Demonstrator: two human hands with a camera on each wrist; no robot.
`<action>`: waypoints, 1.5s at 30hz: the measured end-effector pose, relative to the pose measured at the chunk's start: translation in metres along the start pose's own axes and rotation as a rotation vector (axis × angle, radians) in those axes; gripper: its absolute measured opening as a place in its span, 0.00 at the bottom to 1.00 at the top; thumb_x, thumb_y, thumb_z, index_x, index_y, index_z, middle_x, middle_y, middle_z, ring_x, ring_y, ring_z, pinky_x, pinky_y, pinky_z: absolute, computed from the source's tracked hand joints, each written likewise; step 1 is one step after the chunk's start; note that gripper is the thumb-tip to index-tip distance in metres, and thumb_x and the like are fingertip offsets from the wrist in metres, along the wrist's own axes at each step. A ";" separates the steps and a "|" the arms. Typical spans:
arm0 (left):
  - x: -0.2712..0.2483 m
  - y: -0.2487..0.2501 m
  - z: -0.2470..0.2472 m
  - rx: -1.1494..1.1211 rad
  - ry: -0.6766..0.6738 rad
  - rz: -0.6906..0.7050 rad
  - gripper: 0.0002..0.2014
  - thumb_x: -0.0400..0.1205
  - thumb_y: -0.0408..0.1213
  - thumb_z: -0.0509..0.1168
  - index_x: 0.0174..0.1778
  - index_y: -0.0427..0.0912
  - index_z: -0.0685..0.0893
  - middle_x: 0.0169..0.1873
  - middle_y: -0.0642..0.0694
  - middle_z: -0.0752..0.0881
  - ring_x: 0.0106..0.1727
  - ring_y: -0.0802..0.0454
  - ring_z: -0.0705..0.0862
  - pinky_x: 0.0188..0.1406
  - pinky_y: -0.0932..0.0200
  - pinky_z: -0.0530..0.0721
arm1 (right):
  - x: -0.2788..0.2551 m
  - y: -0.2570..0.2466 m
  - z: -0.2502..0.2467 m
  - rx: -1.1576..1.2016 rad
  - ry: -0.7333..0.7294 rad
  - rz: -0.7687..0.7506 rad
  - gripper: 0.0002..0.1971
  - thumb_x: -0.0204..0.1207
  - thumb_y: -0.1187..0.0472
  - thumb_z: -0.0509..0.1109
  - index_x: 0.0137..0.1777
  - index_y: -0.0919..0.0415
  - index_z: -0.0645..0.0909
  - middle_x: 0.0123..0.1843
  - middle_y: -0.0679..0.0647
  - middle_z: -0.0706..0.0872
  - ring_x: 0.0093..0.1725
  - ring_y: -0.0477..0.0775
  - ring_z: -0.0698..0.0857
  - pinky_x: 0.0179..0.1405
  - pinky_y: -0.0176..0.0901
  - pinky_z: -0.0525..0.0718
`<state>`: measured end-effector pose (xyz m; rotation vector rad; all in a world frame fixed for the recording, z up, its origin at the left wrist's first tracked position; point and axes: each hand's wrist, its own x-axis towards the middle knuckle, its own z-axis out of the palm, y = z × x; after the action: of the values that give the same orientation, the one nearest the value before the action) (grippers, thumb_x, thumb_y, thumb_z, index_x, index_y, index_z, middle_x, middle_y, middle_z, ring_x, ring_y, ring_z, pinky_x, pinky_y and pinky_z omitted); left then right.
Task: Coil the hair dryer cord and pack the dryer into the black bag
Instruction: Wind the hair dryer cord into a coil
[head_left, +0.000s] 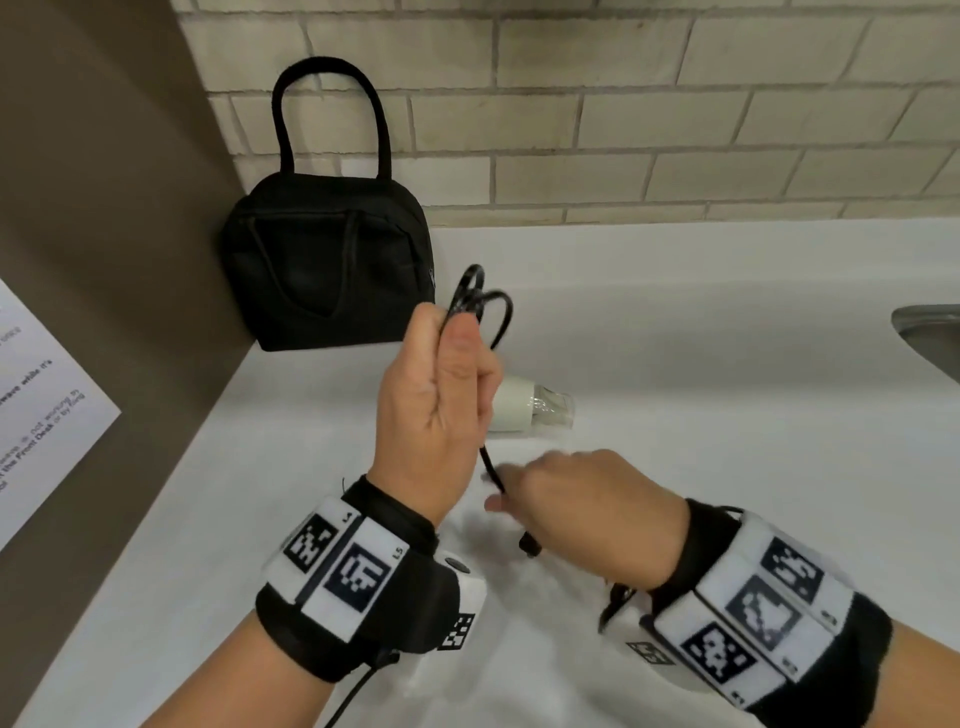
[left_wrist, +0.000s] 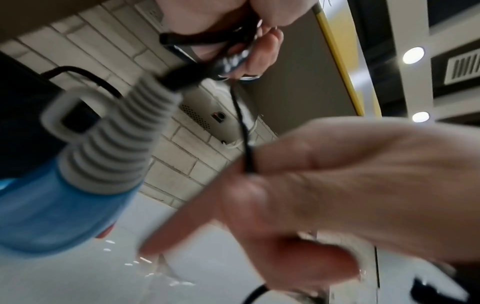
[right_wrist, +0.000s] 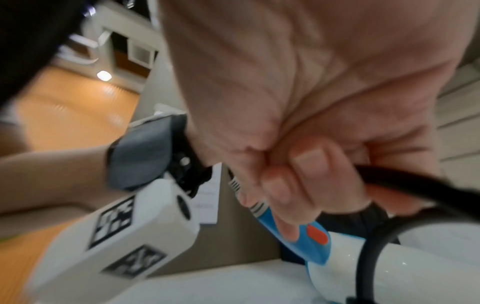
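The black bag (head_left: 322, 270) stands upright in the back left corner, its handle up. My left hand (head_left: 457, 338) is raised and grips several loops of the black cord (head_left: 488, 306). Behind it lies the white hair dryer (head_left: 519, 410) with a clear nozzle. Its blue handle (left_wrist: 52, 209) and grey strain relief (left_wrist: 116, 148) show in the left wrist view. My right hand (head_left: 519, 499) is lower and pinches the cord's free stretch (left_wrist: 245, 131). In the right wrist view its curled fingers (right_wrist: 309, 164) close on the cord (right_wrist: 389, 179), beside the handle's orange switch (right_wrist: 317, 234).
A white counter (head_left: 701, 338) runs under a tiled wall. A brown side panel (head_left: 104, 208) on the left carries a printed sheet (head_left: 41, 405). A metal sink rim (head_left: 930, 332) shows at the right edge.
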<state>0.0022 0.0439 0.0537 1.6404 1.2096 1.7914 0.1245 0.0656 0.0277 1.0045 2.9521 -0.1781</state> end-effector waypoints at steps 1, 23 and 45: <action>0.003 0.002 -0.001 -0.015 0.020 -0.006 0.13 0.81 0.49 0.47 0.30 0.58 0.66 0.18 0.53 0.72 0.14 0.59 0.68 0.13 0.62 0.69 | 0.003 0.004 -0.004 0.092 0.096 0.033 0.17 0.81 0.49 0.53 0.62 0.58 0.70 0.48 0.61 0.86 0.45 0.63 0.84 0.37 0.49 0.76; 0.018 -0.027 0.012 0.256 -0.104 -0.101 0.12 0.83 0.46 0.49 0.33 0.53 0.66 0.19 0.54 0.78 0.22 0.63 0.77 0.23 0.72 0.72 | 0.013 0.022 -0.028 0.578 0.532 0.009 0.03 0.70 0.65 0.71 0.43 0.60 0.86 0.41 0.54 0.92 0.42 0.46 0.86 0.47 0.32 0.80; 0.006 -0.011 -0.011 -0.294 -0.285 -0.582 0.18 0.68 0.55 0.57 0.17 0.50 0.63 0.10 0.58 0.60 0.12 0.60 0.55 0.16 0.67 0.50 | -0.010 0.071 -0.049 0.417 0.739 0.189 0.22 0.62 0.32 0.64 0.23 0.50 0.70 0.17 0.46 0.71 0.22 0.50 0.69 0.22 0.41 0.68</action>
<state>-0.0121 0.0512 0.0489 1.1680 1.0848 1.2524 0.1770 0.1210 0.0696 1.7146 3.5079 -0.5425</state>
